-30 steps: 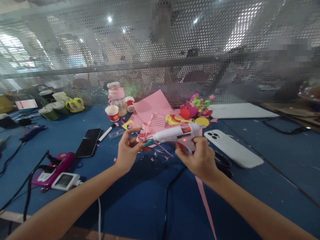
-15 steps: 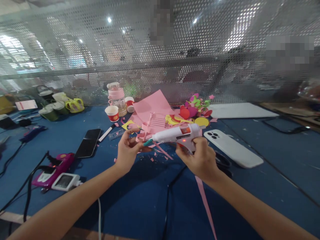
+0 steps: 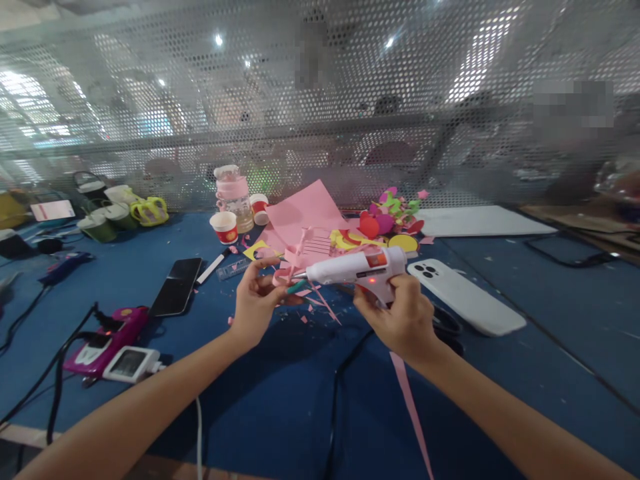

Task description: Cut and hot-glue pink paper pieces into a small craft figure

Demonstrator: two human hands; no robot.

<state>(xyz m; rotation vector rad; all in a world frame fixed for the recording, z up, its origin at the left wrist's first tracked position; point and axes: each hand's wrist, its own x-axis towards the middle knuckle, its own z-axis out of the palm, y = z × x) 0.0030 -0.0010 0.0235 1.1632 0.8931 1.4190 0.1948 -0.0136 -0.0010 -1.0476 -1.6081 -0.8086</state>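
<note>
My right hand (image 3: 400,310) is closed around the handle of a white glue gun (image 3: 345,267), whose small red light is lit. Its metal nozzle points left, close to a curled pink paper strip (image 3: 283,275). My left hand (image 3: 257,297) pinches that strip between thumb and fingers; whether the nozzle touches it I cannot tell. A small teal piece (image 3: 296,287) lies by the left fingertips, its kind unclear. Behind the hands are pink paper sheets (image 3: 310,203), one with dark lines, and yellow paper cutouts (image 3: 350,239).
Left on the blue table are a black phone (image 3: 177,287), a magenta power strip (image 3: 110,340) and a white power bank (image 3: 133,364). A white phone (image 3: 467,297) lies right. Paper cups (image 3: 224,228) and a bottle (image 3: 233,193) stand behind. A black cord (image 3: 337,393) runs below the gun.
The glue gun has shifted slightly right, and its metal nozzle now shows above the teal piece. My left hand stays nearly still with the pink strip.
</note>
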